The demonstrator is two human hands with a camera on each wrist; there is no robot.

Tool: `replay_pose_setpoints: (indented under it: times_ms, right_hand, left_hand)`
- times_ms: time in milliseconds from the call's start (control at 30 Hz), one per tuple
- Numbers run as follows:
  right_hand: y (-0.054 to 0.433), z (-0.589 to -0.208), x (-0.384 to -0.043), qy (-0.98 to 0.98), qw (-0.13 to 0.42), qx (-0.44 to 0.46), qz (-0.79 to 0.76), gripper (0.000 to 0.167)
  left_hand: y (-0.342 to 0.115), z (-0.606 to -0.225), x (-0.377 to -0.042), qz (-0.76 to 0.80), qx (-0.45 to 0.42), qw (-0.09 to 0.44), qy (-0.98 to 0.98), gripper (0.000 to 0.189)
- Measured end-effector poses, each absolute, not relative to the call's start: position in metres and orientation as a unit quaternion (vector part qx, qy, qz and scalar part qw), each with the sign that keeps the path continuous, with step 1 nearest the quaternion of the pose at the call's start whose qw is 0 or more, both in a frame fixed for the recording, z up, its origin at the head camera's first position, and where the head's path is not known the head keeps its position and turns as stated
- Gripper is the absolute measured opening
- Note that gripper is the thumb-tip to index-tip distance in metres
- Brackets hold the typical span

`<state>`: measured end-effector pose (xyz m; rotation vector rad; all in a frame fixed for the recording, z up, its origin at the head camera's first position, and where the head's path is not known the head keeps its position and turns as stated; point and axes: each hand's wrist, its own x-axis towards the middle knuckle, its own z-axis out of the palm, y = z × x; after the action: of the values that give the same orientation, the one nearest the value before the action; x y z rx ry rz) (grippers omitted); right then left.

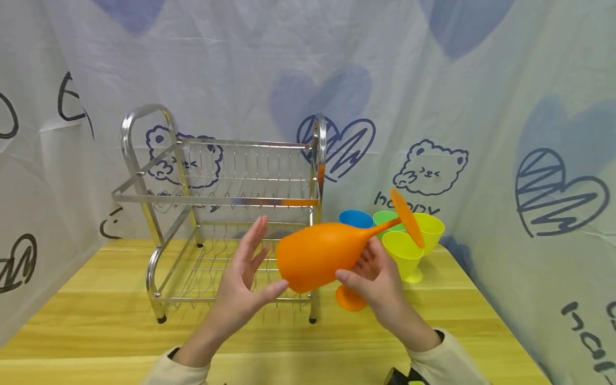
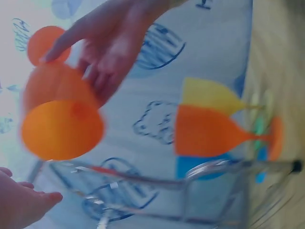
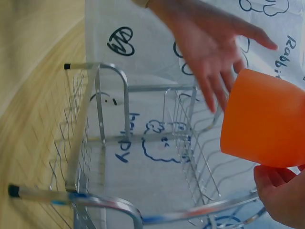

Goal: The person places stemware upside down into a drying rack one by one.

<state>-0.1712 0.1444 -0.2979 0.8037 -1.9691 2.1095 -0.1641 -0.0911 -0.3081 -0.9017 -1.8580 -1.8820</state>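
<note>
An orange plastic goblet (image 1: pixel 320 254) is held sideways above the table in front of the rack. Its mouth points left, and its stem and round foot slant up to the right. The right hand (image 1: pixel 382 280) grips the bowl near the stem, thumb on the near side; its other fingers are partly hidden behind the bowl. Beside the mouth, the left hand (image 1: pixel 240 280) has its fingers and thumb spread. In the left wrist view, a gap shows between the left hand (image 2: pixel 24 202) and the goblet's rim.
A two-tier metal dish rack (image 1: pixel 221 200) stands on the wooden table (image 1: pixel 86 321). Right of it are a second orange goblet (image 2: pixel 209 131), a blue cup (image 1: pixel 355 217), a green cup (image 1: pixel 385 218) and two yellow goblets (image 1: pixel 401 254). A patterned curtain (image 1: pixel 250 64) hangs behind.
</note>
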Motion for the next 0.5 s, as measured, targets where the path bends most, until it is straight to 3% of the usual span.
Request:
replay_pose_setpoints:
  times_ms: [300,500]
  right_hand:
    - [0.158,-0.287,-0.174,-0.687,0.123,0.307,0.647,0.049]
    - [0.164,-0.283,-0.175,-0.681,0.165,0.339,0.628,0.046]
  left_hand:
    - [-0.144,-0.256,-0.161,-0.546,-0.246,0.292,-0.746,0.079]
    - [-0.196,-0.231,-0.183,-0.428,-0.153,0.371,-0.810,0.076]
